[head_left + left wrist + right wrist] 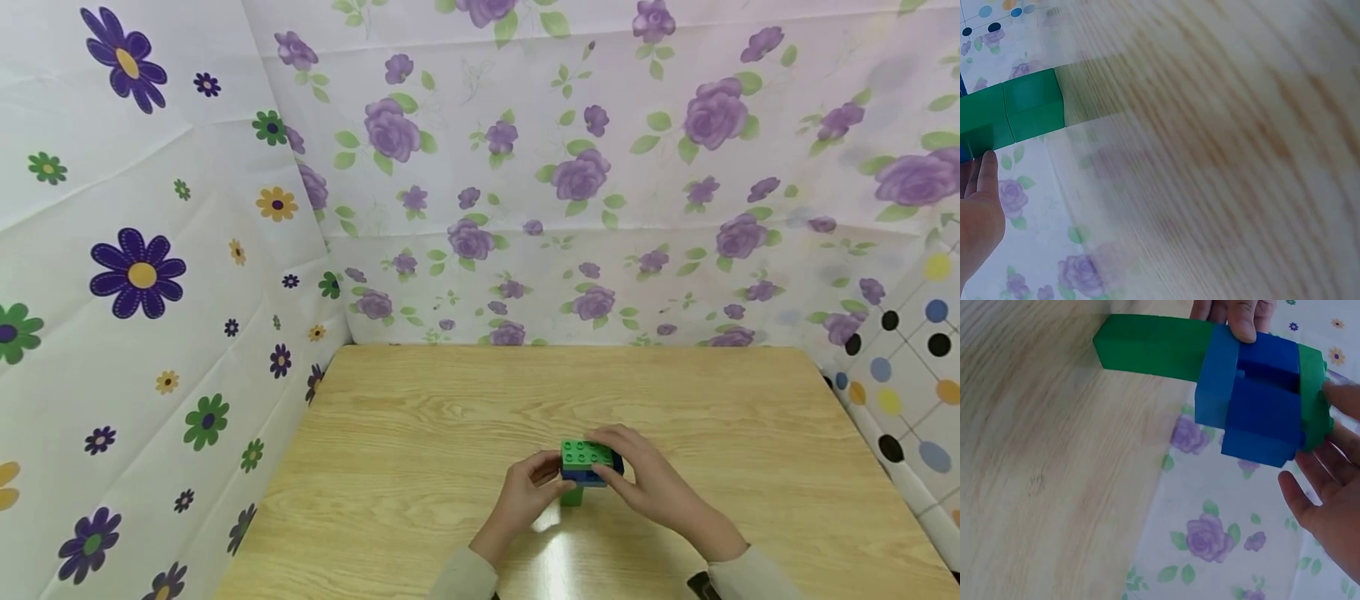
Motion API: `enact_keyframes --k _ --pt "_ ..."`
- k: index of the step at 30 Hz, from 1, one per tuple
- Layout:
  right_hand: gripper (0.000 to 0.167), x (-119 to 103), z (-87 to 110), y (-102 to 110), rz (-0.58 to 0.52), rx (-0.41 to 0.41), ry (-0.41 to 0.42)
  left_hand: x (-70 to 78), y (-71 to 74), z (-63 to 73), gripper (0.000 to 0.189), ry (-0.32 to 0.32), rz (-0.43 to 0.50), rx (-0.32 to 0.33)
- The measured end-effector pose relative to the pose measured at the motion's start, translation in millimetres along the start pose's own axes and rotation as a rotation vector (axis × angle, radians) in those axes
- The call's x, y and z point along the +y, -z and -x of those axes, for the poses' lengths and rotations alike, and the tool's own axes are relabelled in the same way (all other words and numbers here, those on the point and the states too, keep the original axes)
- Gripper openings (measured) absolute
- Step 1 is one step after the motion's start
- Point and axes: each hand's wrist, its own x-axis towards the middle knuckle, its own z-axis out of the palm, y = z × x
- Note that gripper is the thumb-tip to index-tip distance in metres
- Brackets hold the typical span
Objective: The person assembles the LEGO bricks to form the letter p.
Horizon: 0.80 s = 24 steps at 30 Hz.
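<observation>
A stack of toy building bricks stands on the wooden table (420, 433). Its foot is a narrow green column (1154, 347) of two bricks. Light and dark blue bricks (1263, 412) sit above, some jutting out to one side, and a green studded brick (577, 451) caps the top. My left hand (528, 493) pinches the blue layer from the left, its thumb on the near face. From the right, my right hand (648, 482) holds the top green brick between thumb and fingers. In the left wrist view the column's green bricks (1034, 103) reach down to the tabletop.
Behind the table hangs a cloth with purple roses (581, 175). A cloth with colourful daisies (138, 275) covers the left side, and a dotted cloth (907, 400) the right. Bare tabletop surrounds the stack.
</observation>
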Motion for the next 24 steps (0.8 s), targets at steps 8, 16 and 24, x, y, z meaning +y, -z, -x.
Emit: enact_keyframes --k 8,16,24 --pt "0.040 -4.4 -7.1 1.1 0.032 0.052 0.028 0.5 0.2 -0.4 0.038 0.001 0.002 -0.001" --pt "0.040 -8.0 -9.7 0.8 0.046 0.045 -0.006 0.9 3.2 -1.7 0.038 0.012 -0.003 -0.004" --pt "0.048 -0.4 -4.4 -0.3 -0.027 0.015 -0.044 1.5 1.5 -0.6 0.038 -0.002 -0.009 -0.002"
